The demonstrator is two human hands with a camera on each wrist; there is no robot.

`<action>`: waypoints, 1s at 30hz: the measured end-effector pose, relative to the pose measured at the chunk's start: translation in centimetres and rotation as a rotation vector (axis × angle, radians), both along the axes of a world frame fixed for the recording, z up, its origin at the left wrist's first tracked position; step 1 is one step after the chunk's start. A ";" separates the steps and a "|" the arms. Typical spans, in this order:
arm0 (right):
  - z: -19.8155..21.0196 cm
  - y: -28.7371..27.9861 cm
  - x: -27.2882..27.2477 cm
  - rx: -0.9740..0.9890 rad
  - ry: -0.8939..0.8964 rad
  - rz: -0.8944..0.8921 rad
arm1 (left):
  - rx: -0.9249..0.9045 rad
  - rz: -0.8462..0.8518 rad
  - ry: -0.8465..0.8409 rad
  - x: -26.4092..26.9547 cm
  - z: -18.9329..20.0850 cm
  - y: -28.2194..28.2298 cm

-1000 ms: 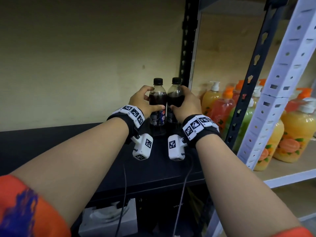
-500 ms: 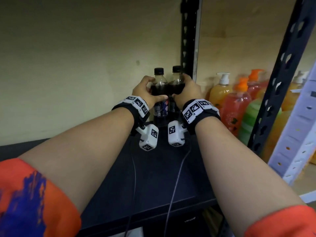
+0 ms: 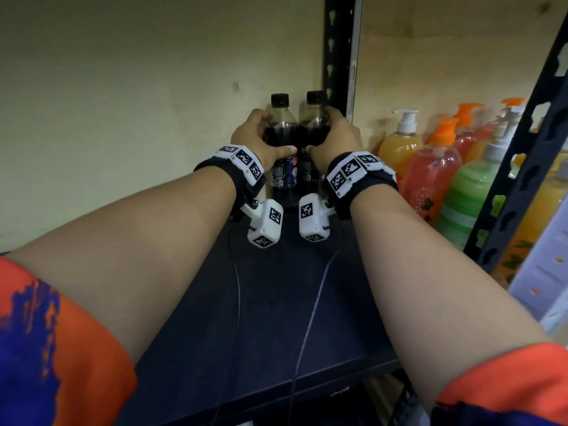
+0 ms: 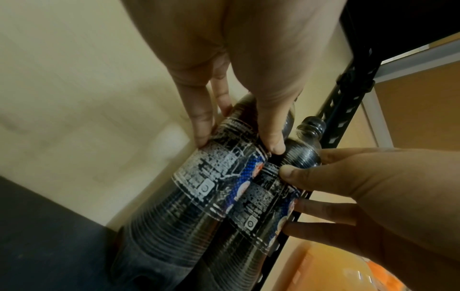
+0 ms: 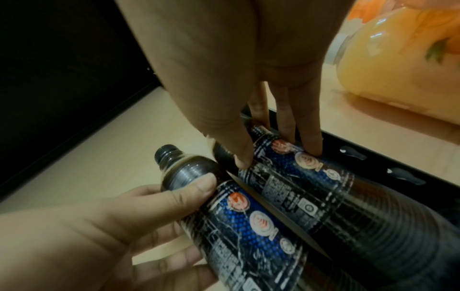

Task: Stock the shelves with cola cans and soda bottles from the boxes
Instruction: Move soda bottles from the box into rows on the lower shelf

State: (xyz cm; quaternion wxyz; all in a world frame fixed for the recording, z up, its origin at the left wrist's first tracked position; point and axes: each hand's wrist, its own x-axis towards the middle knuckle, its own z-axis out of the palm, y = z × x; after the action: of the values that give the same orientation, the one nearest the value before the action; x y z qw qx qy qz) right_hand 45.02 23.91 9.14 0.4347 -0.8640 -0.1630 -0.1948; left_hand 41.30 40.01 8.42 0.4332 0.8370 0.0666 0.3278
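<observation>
Two dark cola bottles with black caps stand side by side at the back right corner of the black shelf (image 3: 276,318), close to the beige back wall. My left hand (image 3: 261,139) grips the left cola bottle (image 3: 281,133) around its upper body, thumb in front. My right hand (image 3: 333,136) grips the right cola bottle (image 3: 313,130) the same way. In the left wrist view the left bottle (image 4: 206,177) sits under my fingers (image 4: 201,126), beside the right bottle (image 4: 263,198). The right wrist view shows the right bottle (image 5: 311,193) and the left bottle (image 5: 248,222).
A black perforated upright post (image 3: 338,50) rises right behind the bottles. Beyond it, a neighbouring shelf holds several orange, red and green pump soap bottles (image 3: 430,176). Another dark post (image 3: 522,161) and a white post (image 3: 547,272) stand at the right. Bare black shelf stretches left.
Both hands have pushed the two bottles further back toward the wall and the corner post. My head has moved closer to the shelf.
</observation>
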 end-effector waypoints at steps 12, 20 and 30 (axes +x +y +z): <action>0.4 -0.7 -0.8 -0.021 -0.008 0.035 | 0.139 0.045 0.094 -1.5 1.2 -0.8; 3.2 -1.4 -5.5 -0.116 -0.086 0.056 | 0.451 0.177 0.206 -7.4 4.4 -0.3; 6.4 -4.0 -16.2 -0.391 -0.015 0.172 | 0.587 0.251 0.412 -21.5 7.0 -0.3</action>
State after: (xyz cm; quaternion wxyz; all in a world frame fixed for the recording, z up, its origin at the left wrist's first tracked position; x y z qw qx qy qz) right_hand 28.80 19.88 15.55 0.2726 -0.9134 -0.2739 -0.1282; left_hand 19.78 39.74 15.47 0.1092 0.9591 0.1576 0.2081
